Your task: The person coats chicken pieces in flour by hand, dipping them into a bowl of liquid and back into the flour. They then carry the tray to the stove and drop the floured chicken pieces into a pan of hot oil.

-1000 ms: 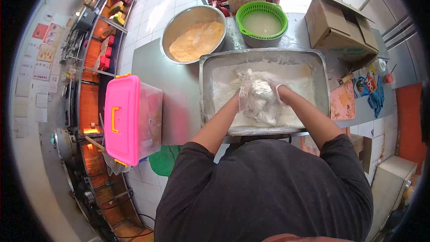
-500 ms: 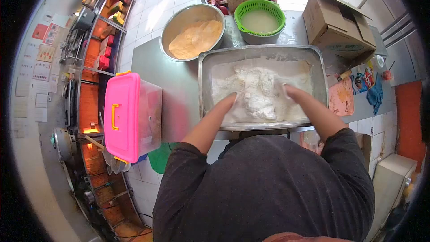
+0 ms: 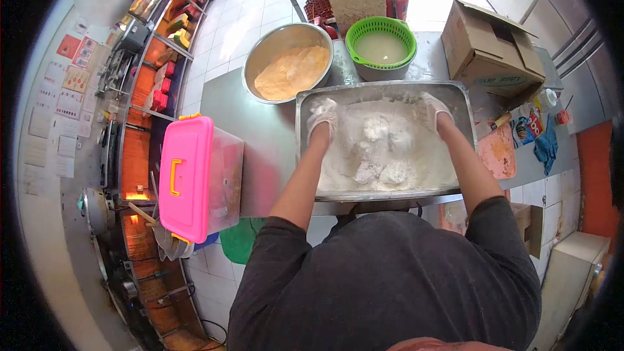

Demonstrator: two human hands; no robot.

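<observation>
A wide metal tray (image 3: pixel 465 135) holds white flour (image 3: pixel 426 162). Several flour-coated lumps (image 3: pixel 383 146) lie clustered in its middle; their kind is hidden by the coating. My left hand (image 3: pixel 323 120), in a pale floury glove, is at the tray's left side, fingers toward the far left corner and partly lost in flour. At the far right corner my right hand (image 3: pixel 435 110), gloved likewise, stretches its fingers along the inner wall. Both hands are apart from the lumps, and neither shows a clear grip on anything.
Behind the tray stand a metal bowl (image 3: pixel 252 75) of orange-tinted powder and a green colander (image 3: pixel 351 45) over a pot. A pink-lidded plastic box (image 3: pixel 188 179) is at the left. A cardboard box (image 3: pixel 484 52), a pink tray (image 3: pixel 497 153) and a blue cloth (image 3: pixel 546 149) sit right.
My hands have moved from beside the lumps outward and away from me, to the tray's far corners. The lumps now lie lower and more separate. The whole view has shifted slightly.
</observation>
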